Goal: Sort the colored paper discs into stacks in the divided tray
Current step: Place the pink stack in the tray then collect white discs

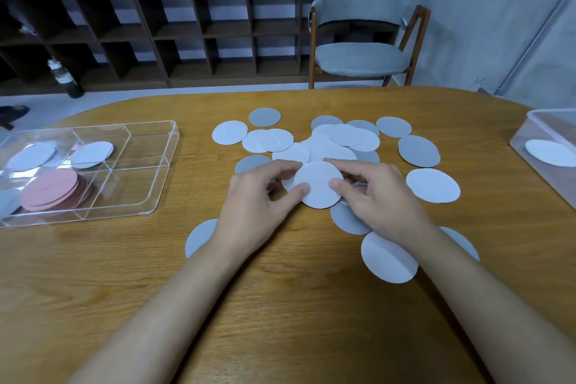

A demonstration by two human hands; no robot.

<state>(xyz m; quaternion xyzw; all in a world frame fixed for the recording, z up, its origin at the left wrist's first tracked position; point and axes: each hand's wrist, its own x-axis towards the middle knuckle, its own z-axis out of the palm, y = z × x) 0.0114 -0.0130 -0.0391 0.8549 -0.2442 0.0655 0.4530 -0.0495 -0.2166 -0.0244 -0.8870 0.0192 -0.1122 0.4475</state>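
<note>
Both hands hold one white paper disc [318,185] just above the table's middle: my left hand [258,206] pinches its left edge, my right hand [374,196] its right edge. Behind it lies a loose pile of white discs [330,146] and grey discs [417,151]. More discs show near my wrists, such as a grey disc [199,237] and a creased white disc [388,259]. The clear divided tray [149,196] sits at the left, holding a pink stack [51,188] and white discs [92,154] in separate compartments.
A clear plastic box [548,125] with one white disc inside stands at the table's right edge. A grey chair [361,53] is behind the wooden table [280,305], and dark cubby shelves [187,31] line the back wall.
</note>
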